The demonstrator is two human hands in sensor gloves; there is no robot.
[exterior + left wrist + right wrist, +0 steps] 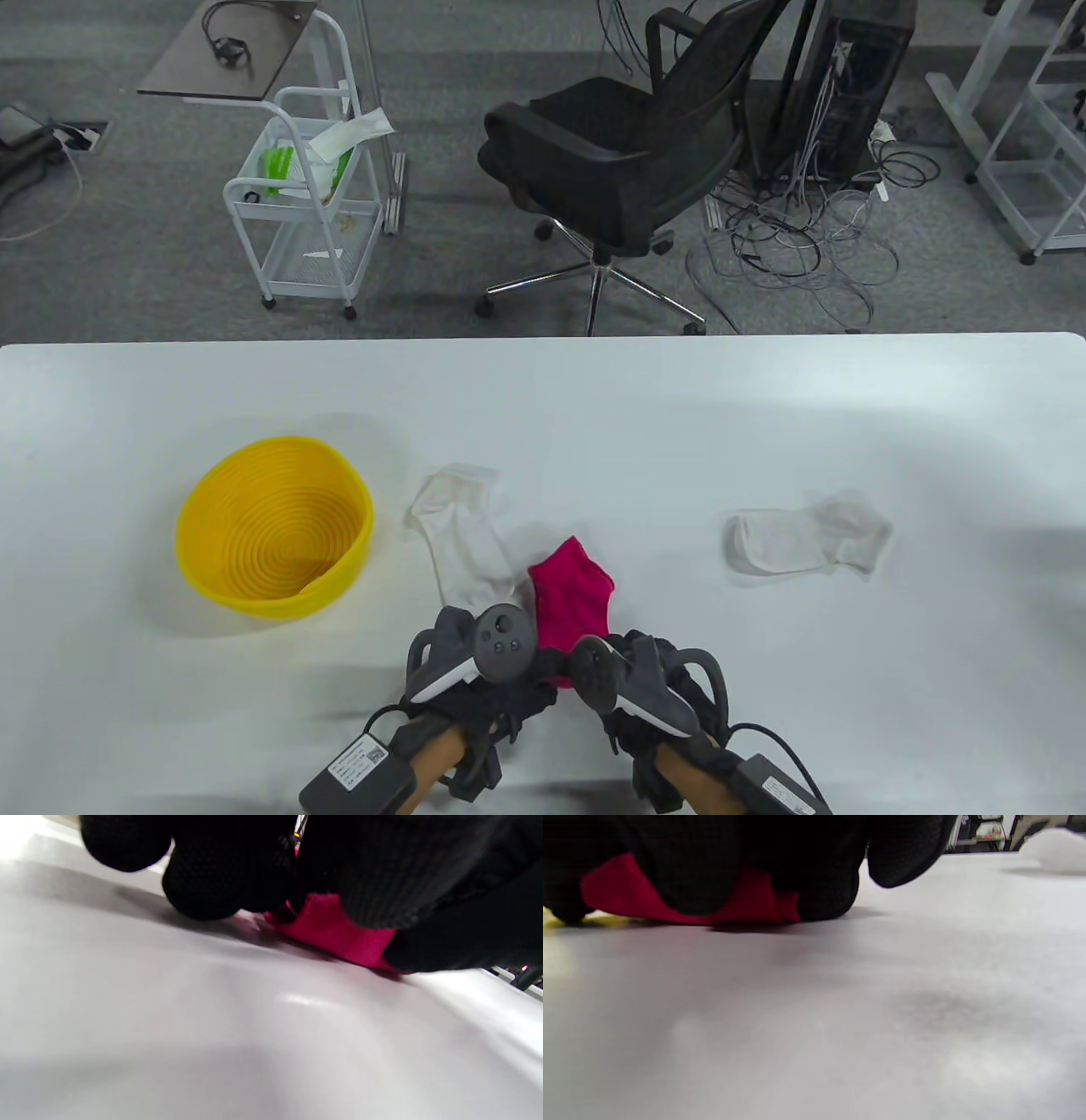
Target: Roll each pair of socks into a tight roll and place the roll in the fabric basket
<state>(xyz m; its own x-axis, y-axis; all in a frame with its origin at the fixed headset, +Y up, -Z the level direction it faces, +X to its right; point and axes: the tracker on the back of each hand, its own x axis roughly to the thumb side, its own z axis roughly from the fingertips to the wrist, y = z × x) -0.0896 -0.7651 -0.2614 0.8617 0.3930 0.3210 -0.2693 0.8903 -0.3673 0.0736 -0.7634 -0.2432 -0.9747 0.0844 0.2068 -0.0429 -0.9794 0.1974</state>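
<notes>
A pink sock (pixel 570 598) lies near the table's front edge, its far end pointing away from me. My left hand (pixel 488 671) and right hand (pixel 632 679) sit side by side over its near end. In the left wrist view, curled gloved fingers (pixel 220 878) press the pink sock (pixel 339 933) down onto the table. In the right wrist view, gloved fingers (pixel 712 866) curl over the same sock (pixel 746 904). The yellow ribbed basket (pixel 273 525) stands empty to the left. One white sock (pixel 462 535) lies between the basket and the pink sock, touching the pink one.
A second white sock (pixel 806 539) lies alone on the right of the white table (pixel 594 407); the right wrist view shows it as a white sock (pixel 1056 849) far off. Beyond the table's far edge stand an office chair (pixel 628 161), a white cart (pixel 305 204) and loose cables.
</notes>
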